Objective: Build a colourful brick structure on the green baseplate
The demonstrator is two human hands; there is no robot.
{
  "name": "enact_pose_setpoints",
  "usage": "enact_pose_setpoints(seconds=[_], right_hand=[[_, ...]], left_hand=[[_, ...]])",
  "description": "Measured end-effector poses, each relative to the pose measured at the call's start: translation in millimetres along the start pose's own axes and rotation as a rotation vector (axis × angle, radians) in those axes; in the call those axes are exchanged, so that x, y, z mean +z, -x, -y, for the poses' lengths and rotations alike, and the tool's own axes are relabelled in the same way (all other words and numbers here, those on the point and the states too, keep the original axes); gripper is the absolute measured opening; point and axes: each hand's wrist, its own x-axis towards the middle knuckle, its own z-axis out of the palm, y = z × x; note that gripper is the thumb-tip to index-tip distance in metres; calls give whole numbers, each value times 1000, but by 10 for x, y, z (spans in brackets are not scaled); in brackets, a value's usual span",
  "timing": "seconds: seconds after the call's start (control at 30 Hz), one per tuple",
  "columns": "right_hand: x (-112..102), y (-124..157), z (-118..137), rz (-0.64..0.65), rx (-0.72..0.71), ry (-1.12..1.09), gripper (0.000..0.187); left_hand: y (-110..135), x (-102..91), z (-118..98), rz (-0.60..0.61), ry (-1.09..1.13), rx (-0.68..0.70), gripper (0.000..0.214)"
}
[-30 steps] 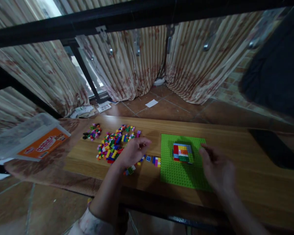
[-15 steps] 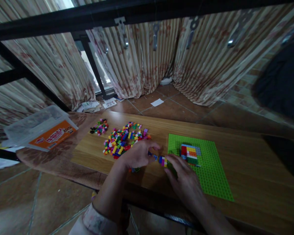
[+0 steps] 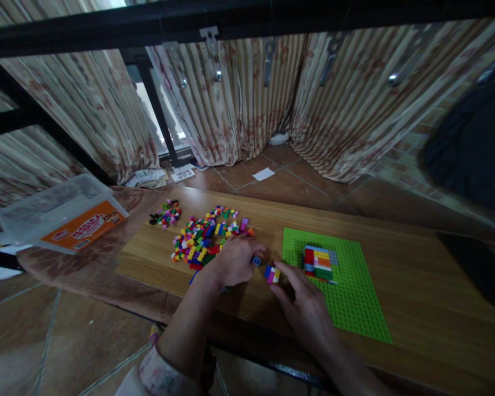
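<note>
My left hand (image 3: pixel 240 259) is closed, its fingertips pinching a small blue toy brick (image 3: pixel 256 261) whose hollow side faces me. Just to the right, my right hand (image 3: pixel 303 291) grips a little stack of joined bricks (image 3: pixel 271 274) in blue, pink, white and yellow between thumb and fingers. A narrow gap separates the blue brick from the stack. Beyond my right hand lies a green studded baseplate (image 3: pixel 357 297), bearing a low block of bricks (image 3: pixel 318 264) in red, yellow, orange, white, green and grey. Loose mixed bricks (image 3: pixel 198 239) spread out left of my left hand.
A smaller heap of bricks (image 3: pixel 165 213) sits at the far left of the wooden tabletop (image 3: pixel 404 258). Beside it stands a clear plastic box (image 3: pixel 61 214) with an orange label. At the right end rests a dark flat object (image 3: pixel 474 267).
The blue brick has turned in my left fingers, so its hollow side now shows. My right hand has shifted slightly left and tilted the stack. The view has moved a little.
</note>
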Motion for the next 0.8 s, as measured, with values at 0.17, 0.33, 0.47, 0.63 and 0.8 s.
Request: enact_pose_setpoints(seconds=[0.17, 0.33, 0.47, 0.63, 0.8], right_hand=[[-12, 12, 44, -89, 31, -72, 38], [-34, 11, 35, -123, 48, -96, 36], [-37, 18, 29, -121, 46, -101, 36], [-35, 29, 11, -86, 52, -64, 35], [-3, 48, -48, -36, -2, 19, 32]], left_hand=[[6, -23, -33, -107, 170, 18, 45], [7, -5, -122, -70, 500, 31, 28], [-11, 21, -179, -36, 545, 55, 20], [-22, 67, -212, -18, 512, 53, 20], [-28, 21, -102, -210, 414, -58, 19]])
